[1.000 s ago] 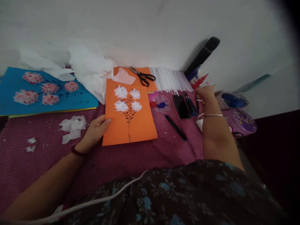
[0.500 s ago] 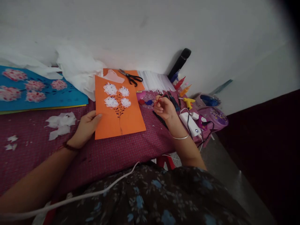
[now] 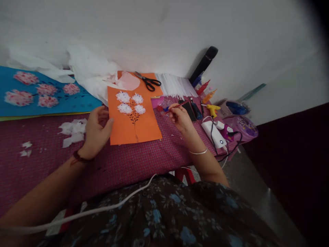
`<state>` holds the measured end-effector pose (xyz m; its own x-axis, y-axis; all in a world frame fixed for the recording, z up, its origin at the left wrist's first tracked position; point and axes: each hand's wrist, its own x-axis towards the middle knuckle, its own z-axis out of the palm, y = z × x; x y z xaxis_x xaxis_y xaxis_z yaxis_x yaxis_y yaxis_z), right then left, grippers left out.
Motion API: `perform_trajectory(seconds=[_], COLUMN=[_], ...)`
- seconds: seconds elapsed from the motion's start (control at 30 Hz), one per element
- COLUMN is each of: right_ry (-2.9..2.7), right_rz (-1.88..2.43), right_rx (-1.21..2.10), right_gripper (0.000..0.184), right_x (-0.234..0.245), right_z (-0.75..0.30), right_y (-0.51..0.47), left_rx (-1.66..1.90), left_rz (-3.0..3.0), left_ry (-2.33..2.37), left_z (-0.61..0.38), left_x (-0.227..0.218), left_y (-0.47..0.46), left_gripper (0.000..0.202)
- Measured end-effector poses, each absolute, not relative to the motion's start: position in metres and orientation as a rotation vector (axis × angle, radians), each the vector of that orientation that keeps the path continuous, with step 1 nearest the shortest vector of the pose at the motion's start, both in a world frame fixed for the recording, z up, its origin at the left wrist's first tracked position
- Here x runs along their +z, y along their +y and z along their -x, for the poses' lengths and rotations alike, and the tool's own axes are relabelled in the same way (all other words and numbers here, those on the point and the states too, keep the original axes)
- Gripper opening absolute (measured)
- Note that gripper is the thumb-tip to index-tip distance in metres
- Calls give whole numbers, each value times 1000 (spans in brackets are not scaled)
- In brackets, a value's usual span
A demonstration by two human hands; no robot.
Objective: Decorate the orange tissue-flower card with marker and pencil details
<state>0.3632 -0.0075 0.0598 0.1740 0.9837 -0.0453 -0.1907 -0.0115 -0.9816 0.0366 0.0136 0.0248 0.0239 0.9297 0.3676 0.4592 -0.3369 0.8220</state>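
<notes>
An orange sheet of paper (image 3: 122, 132) lies on the cloth, with several fluffy white flowers (image 3: 125, 108) and a painted dark stem and leaves (image 3: 135, 119). At its left edge is my left hand (image 3: 97, 132), thumb and fingers apart, holding nothing. To the right of the sheet, my right hand (image 3: 181, 118) pinches a thin red paintbrush (image 3: 177, 105). The brush points left, toward small red and blue paint spots (image 3: 166, 108) on a clear plastic piece; whether its tip touches the paint I cannot tell.
Black scissors (image 3: 149, 82) lie on another orange sheet behind. A blue sheet (image 3: 77, 107) with pink flowers and white tissue scraps (image 3: 74, 132) are at left. On the right are a yellow glue gun (image 3: 213, 109), a white power bank (image 3: 214, 133) with cables, paint bottles (image 3: 203, 87) and a black microphone (image 3: 204, 63).
My left hand has let go of the orange sheet's edge, and its fingers have spread. My right hand's brush has tilted to point left, near the paint. The whole view has shifted slightly.
</notes>
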Motion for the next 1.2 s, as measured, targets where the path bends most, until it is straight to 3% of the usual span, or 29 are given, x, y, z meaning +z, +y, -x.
perform_trajectory(seconds=[0.07,0.13,0.23,0.37,0.5,0.83,0.97,1.2], right_ry=[-951,-980,-1010,-1051,-1054,-982,-979,-922], right_rz=[1184,1179,1167,1190,1247,1261,1272,1207], right_rx=[1175,1183,1173,1180,1194,1042,1028,1347], right_gripper=[4,9,25,40,40,41,43,34], right_x=[58,54,46,32,18,12,21,26], right_z=[-358,-352,-342,-330,-327,-350,-355,-350], right_y=[-6,-3,0,4,9,7,2,-22], left_rx=[1236,935,416,133,69,-114,-53,64], left_rz=[-2291,-2601,-2848,-2912,-2902,-2933,-2944,-2855], left_ry=[1302,1001,691,591,767,970,968,1084], left_z=[-44,-59,-90,-122,-131,-126,-134,-153], left_x=[38,47,47,30,18,34,35,37], left_y=[5,-7,-28,-48,-47,-20,-24,-24], left_gripper=[35,25,29,40,50,36,59,60])
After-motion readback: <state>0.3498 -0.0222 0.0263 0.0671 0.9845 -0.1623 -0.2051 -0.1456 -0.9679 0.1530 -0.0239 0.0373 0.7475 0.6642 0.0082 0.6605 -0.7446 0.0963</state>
